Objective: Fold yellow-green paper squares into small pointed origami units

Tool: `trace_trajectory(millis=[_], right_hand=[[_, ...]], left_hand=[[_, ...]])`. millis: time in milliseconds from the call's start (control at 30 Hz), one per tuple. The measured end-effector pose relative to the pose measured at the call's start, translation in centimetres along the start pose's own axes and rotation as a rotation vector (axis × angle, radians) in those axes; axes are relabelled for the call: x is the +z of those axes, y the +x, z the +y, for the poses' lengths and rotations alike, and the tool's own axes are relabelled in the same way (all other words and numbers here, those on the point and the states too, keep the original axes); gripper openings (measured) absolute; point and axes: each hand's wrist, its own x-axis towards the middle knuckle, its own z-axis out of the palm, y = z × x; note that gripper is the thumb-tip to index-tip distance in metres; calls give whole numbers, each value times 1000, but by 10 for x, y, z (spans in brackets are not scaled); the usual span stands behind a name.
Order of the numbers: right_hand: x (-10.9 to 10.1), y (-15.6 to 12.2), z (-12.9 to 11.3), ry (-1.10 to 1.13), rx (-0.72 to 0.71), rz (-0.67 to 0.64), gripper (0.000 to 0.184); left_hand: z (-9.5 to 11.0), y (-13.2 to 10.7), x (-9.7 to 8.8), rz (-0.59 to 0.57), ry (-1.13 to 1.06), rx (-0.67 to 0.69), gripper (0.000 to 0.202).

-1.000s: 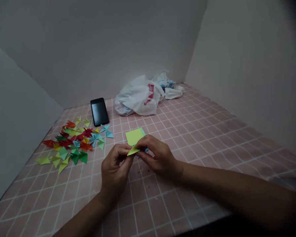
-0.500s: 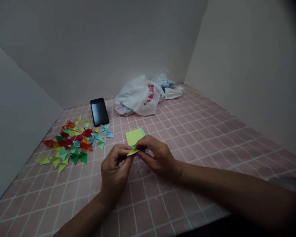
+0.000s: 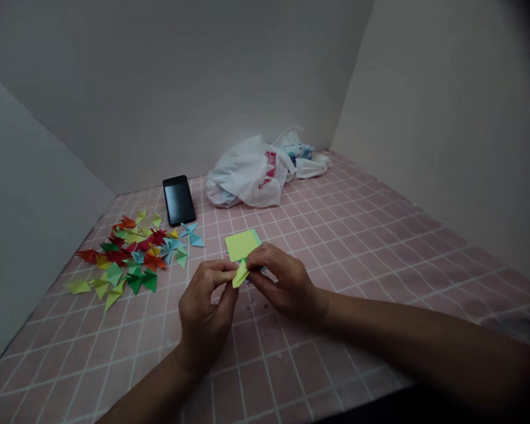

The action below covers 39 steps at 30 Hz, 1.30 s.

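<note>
My left hand (image 3: 205, 309) and my right hand (image 3: 282, 282) meet over the pink tiled floor (image 3: 357, 235), both pinching a small folded yellow-green paper piece (image 3: 240, 275). The piece stands tilted between the fingertips. Just behind the hands lies a small stack of square paper sheets (image 3: 242, 244), yellow-green on top with a bluish edge showing. A heap of folded paper pinwheel shapes (image 3: 130, 256) in red, green, yellow, orange and blue lies to the left of my left hand.
A black phone (image 3: 178, 199) lies face up beyond the paper heap. A crumpled white plastic bag (image 3: 251, 174) with more wrapped items sits at the back near the wall corner. Pale walls close in on the left, back and right.
The folded yellow-green piece has turned from lying flat between the fingertips to a more upright tilt. Both hands stayed in place, fingers shifting slightly.
</note>
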Motion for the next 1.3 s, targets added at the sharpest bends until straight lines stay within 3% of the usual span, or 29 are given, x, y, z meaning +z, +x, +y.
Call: trace_trajectory(millis=[167,467,1300], right_hand=[[0,-2,-1,-11,-31,18,16],[0,-2,-4,-21,-40,44,17],[-5,1,-11,-65,-84,50,20]], left_hand=[[6,5,-4,11,146,182,24],[4,6,-6,22,257,272,24],[6,5,-11,12,289,332,23]])
